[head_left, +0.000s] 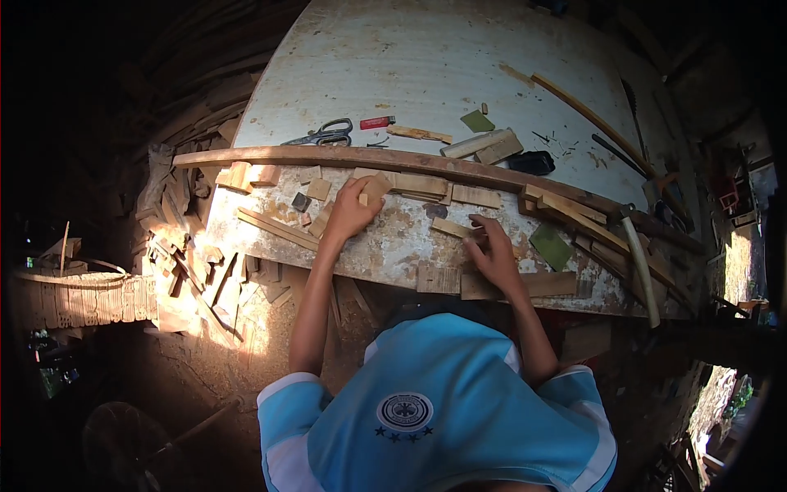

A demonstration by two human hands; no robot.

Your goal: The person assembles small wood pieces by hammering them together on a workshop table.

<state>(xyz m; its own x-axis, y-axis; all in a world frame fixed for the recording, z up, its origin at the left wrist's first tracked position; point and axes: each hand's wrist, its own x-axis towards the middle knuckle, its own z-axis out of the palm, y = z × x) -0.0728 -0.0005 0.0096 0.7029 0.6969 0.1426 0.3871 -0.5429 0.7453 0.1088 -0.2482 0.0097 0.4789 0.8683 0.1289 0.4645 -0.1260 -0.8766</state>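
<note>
- Scissors (328, 134) lie beyond the long beam (410, 162) crossing my workbench (402, 238), the timber seemingly a divider between tools and cut pieces.
- My left hand (354, 209) grips a small wooden block (376, 188), tilted near the beam, perhaps for a look at its face.
- A short wooden strip (449, 228) lies beside my right hand (492, 248), thumb and fingers bent around its end; whether they pinch it, I cannot tell.
- A green square (551, 247) sits farther right, probably kept within reach.
</note>
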